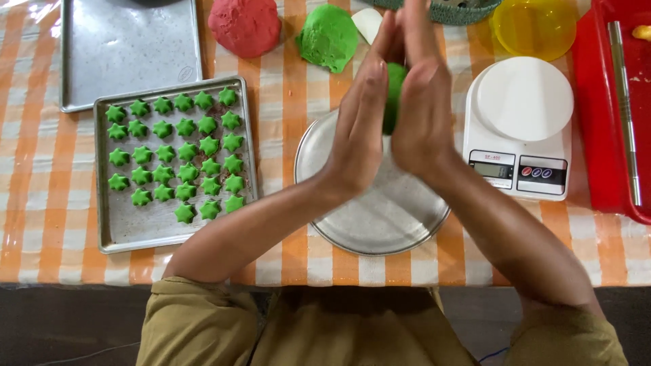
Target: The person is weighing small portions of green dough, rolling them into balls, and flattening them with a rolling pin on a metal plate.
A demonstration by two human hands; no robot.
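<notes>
- At far left, on the orange-and-white checked tablecloth point(41, 203), a bare baking sheet point(129, 54) lies beside and above a smaller baking tray point(108, 234) filled with rows of green star-shaped dough pieces point(176, 152) (the lower strip of that tray is unfilled).
- Toward the top centre, a red dough lump point(244, 26) sits next to a green dough lump point(330, 37), the two apart, with a small white piece point(368, 24) just beyond the green one.
- At centre, the left hand point(359, 129) and right hand point(424, 115) are raised palm to palm over a round metal plate point(366, 224); both are flat and extended, fingers straight, pressed on a small ball of green dough point(392, 95) that shows only as a sliver between the palms.
- Judgement on technique: rolling goes best with light, even pressure and circling palms, kept above the plate so any dropped piece lands there; squeezing too hard would likely flatten the ball rather than round it.
- To the right, a white kitchen scale point(522, 122) stands close by the right wrist, its platform bare.
- Further right, a yellow bowl point(536, 27) and a woven green basket point(451, 10) sit at the table's far edge.
- At far right, a red tray point(600, 122) holds a long metal tool point(624, 108).
</notes>
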